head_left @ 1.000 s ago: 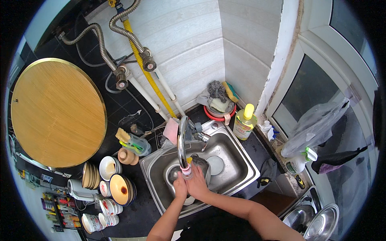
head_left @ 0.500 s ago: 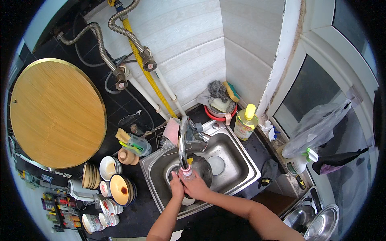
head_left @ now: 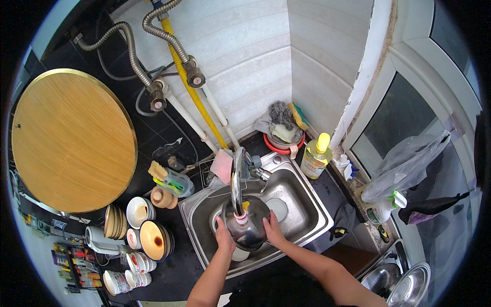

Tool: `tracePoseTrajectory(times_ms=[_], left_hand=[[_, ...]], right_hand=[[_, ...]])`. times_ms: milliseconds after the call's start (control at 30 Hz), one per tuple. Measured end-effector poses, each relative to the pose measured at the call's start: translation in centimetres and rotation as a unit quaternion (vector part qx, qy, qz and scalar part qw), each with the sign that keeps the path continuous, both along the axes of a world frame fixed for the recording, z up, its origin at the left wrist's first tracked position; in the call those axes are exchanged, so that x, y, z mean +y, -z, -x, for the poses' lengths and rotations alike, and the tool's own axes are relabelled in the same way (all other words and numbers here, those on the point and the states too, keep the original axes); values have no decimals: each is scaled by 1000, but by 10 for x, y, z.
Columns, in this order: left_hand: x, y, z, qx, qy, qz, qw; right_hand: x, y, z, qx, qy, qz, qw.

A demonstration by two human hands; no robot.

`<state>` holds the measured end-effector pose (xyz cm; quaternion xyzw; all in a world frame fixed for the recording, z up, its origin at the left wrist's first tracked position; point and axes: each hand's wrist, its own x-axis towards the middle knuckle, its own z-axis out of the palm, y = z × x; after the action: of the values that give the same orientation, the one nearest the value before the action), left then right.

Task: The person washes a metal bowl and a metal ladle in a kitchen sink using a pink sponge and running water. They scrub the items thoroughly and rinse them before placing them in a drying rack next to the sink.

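Note:
Inside the steel sink [head_left: 308,204], a shiny metal bowl [head_left: 255,235] sits under the curved faucet [head_left: 236,189]. My left hand [head_left: 224,237] grips the bowl's left side, and my right hand [head_left: 274,231] has its fingers closed on the right rim. A pink-and-clear nozzle [head_left: 241,218] on the faucet's end points down into the bowl. Something small and yellow [head_left: 246,204] shows near the bowl's far edge. To the right of the bowl lies a white dish [head_left: 277,209]; another pale dish [head_left: 240,255] peeks out below it.
Stacked bowls [head_left: 156,241] and a wooden jar [head_left: 162,197] crowd the left counter. Behind the sink stand a red basin [head_left: 279,148] with scrubbers and a yellow-capped bottle [head_left: 315,157]. A wire rack [head_left: 207,176] with a pink cloth [head_left: 222,166] is beside the faucet.
My hands were together beneath the nozzle; now they are apart, one on each side of the bowl. My right hand moved right, and the bowl has come nearer, under the nozzle.

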<state>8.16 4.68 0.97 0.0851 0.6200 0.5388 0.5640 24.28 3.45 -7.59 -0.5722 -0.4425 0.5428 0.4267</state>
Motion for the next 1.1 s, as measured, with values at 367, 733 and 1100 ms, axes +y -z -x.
tracePoseTrajectory(times_ms=[367,733,1100], left_hand=[[24,34,-35,-145,48,-7,988],[18,19,-13,-198,37,-31,979],[-5,51,42,-278,-82,-76,954]], right_hand=[[14,22,-42,-38,100,27,994],[11,45,-41,25,88,74,993],[23,-1,-22,343,63,268,898]])
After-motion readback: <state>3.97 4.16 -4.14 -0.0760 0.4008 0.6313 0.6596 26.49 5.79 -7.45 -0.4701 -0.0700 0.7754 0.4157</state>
